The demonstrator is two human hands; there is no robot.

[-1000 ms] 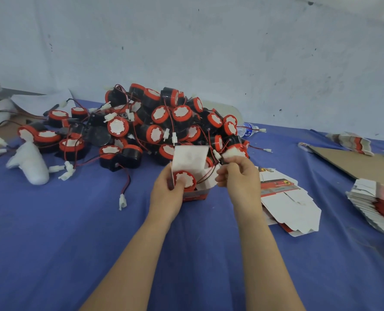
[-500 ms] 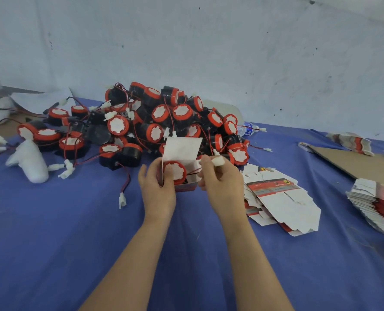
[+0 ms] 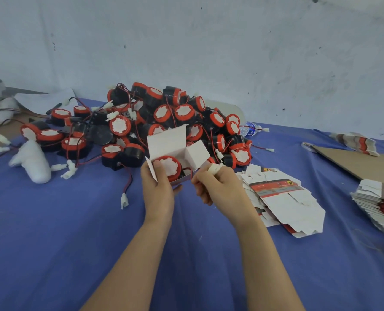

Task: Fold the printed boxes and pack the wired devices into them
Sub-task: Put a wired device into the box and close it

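My left hand point(image 3: 157, 189) grips a small printed box point(image 3: 170, 142) whose white lid flaps stand open. A round device point(image 3: 169, 166) with a red rim and white face sits inside it. Just to the right, my right hand point(image 3: 218, 187) pinches the device's white connector point(image 3: 214, 169) and its thin red wire close to the box opening. Behind both hands lies a large pile of red-and-black wired devices point(image 3: 164, 117). Flat unfolded printed boxes point(image 3: 283, 198) lie to the right of my right hand.
A blue cloth point(image 3: 74, 243) covers the table. A second stack of flat boxes point(image 3: 379, 200) sits at the far right beside a cardboard sheet point(image 3: 355, 162). White foam pieces point(image 3: 32, 162) lie at the left. A water bottle point(image 3: 248, 129) lies behind the pile.
Both hands have shifted slightly away from me with the box. The right hand moved from the box's side flap to the white connector, and the side flap now stands open.
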